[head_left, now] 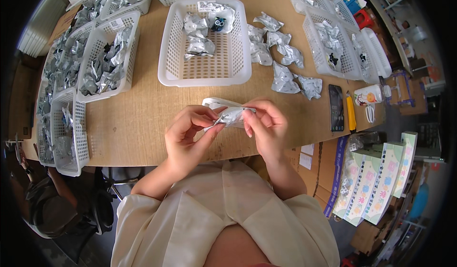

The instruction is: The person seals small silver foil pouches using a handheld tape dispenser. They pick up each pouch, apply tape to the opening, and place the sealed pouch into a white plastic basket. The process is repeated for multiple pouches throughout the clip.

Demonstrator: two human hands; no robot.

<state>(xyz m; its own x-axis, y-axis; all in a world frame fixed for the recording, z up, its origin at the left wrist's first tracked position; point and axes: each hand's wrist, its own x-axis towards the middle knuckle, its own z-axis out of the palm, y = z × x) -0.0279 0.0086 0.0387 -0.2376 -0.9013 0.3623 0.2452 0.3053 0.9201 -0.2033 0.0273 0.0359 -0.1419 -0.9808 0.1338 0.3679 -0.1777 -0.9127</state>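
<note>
Between my two hands, close to the table's near edge, is a small silver foil pouch [231, 116]. The fingers and thumb of my left hand [188, 129] pinch its left end. My right hand [266, 126] grips the opposite end with thumb and forefinger. What the pouch contains cannot be seen. Just behind it, partly covered by my hands, lies a white object [213, 101] whose kind I cannot make out. Farther off stands a white perforated basket [204, 82] with several foil pouches and a small dark blue item [218, 24] in it.
Loose foil pouches [285, 79] lie right of the basket. Baskets of pouches [88, 98] crowd the left; more baskets [333, 71] stand far right. A phone [336, 107], yellow utility knife [351, 112] and white bottle [369, 95] lie at right. Another person [52, 200] sits lower left.
</note>
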